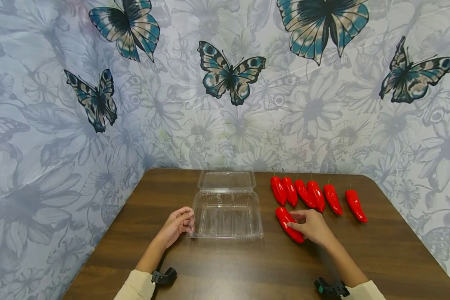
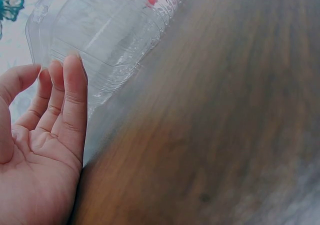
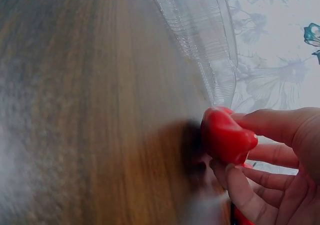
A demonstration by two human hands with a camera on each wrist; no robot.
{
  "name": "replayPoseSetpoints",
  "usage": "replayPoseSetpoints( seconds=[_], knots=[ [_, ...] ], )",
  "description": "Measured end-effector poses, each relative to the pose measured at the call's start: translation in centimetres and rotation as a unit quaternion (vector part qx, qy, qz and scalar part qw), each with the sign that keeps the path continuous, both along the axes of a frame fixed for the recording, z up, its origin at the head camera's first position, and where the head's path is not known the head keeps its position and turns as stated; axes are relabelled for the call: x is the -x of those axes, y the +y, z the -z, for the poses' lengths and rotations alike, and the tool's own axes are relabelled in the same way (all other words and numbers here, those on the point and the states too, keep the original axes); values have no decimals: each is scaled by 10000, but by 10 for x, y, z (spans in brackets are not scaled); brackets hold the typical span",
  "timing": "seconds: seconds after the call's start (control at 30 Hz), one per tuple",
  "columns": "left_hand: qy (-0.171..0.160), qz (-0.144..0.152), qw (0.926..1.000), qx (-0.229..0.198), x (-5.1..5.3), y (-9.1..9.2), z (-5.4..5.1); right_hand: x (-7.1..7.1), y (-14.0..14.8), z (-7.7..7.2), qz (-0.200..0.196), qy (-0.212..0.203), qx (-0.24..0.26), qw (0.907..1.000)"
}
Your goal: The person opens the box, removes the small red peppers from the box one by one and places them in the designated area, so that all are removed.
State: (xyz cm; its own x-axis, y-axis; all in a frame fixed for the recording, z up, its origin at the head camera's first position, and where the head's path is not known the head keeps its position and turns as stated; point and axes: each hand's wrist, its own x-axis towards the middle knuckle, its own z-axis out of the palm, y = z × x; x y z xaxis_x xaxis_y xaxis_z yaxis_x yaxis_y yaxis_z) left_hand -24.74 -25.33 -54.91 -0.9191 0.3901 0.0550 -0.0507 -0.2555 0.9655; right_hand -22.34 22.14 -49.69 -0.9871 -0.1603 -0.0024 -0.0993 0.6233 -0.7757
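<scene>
A clear plastic clamshell container (image 1: 226,238) lies unfolded on the table, its lid (image 1: 226,180) tipped back toward the wall. My left hand (image 1: 178,227) is at its left side, thumb and fingertips pinching the rim; the left wrist view has those fingers (image 2: 74,105) against the clear wall. To the right of the container, my right hand (image 1: 310,227) grips a glossy red chili pepper (image 1: 286,223) between thumb and fingers. From the right wrist, the rounded end of that pepper (image 3: 227,137) faces the camera. Its stem does not show.
Several more red peppers (image 1: 278,191) lie in a loose row at the back right, with one (image 1: 355,205) set apart at the far right. Brown wooden table (image 1: 225,271) surrounds everything. Behind its back edge hangs a butterfly-patterned wall covering (image 1: 232,137).
</scene>
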Motion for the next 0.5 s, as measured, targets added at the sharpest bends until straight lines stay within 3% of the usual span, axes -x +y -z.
replayPoseSetpoints(
  seconds=[0.5],
  knots=[
    [-55,-36,10000,37,-1,0,0,-4,-3,-6,48,-353,123,9993]
  ],
)
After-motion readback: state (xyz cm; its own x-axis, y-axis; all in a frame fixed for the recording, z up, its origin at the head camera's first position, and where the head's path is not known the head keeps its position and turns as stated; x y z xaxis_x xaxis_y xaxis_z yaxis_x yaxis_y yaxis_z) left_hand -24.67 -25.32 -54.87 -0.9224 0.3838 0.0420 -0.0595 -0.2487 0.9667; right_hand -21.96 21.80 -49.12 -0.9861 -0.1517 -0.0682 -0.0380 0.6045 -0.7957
